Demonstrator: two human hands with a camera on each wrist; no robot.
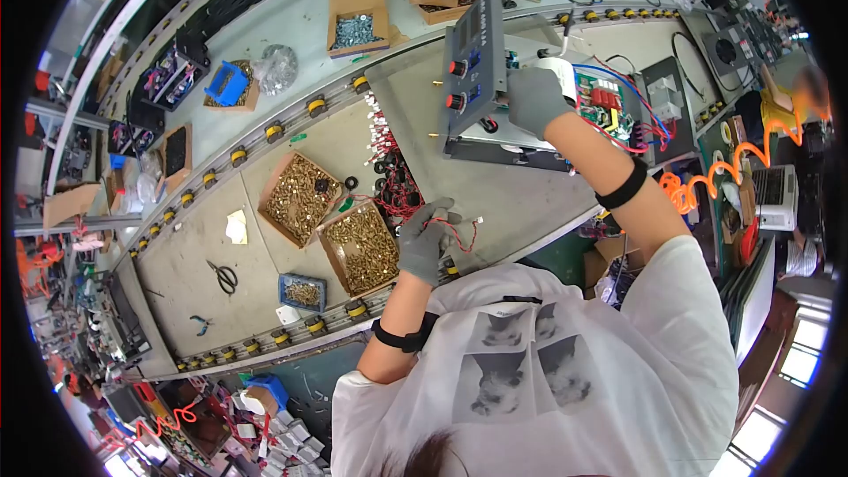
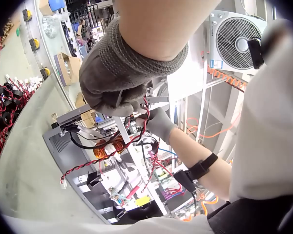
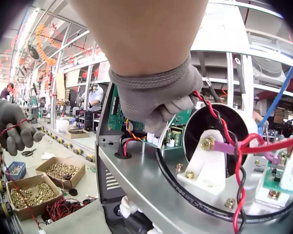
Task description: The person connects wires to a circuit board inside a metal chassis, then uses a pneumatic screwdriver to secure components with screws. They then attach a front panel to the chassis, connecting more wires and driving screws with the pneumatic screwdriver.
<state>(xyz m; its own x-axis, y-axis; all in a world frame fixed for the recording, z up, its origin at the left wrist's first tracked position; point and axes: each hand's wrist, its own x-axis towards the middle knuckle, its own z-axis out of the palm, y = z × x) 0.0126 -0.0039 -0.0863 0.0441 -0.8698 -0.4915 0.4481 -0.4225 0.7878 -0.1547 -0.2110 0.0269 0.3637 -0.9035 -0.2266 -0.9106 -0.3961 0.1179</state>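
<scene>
In the head view my left hand is over the near edge of the bench, its curled fingers gripping a red-and-black twisted wire that ends in a small white plug. A metal machine chassis with a knobbed front panel stands farther right. My right hand reaches in behind that panel. Its fingers are bent at thin white wires, pinching them just above a small green circuit board. The fingertips are partly hidden there.
Left of the chassis lies a pile of similar red-black wires. Two cardboard boxes of brass fittings and a blue bin sit near it. Scissors lie farther left. Rollers line the bench, and an orange coiled hose hangs at right.
</scene>
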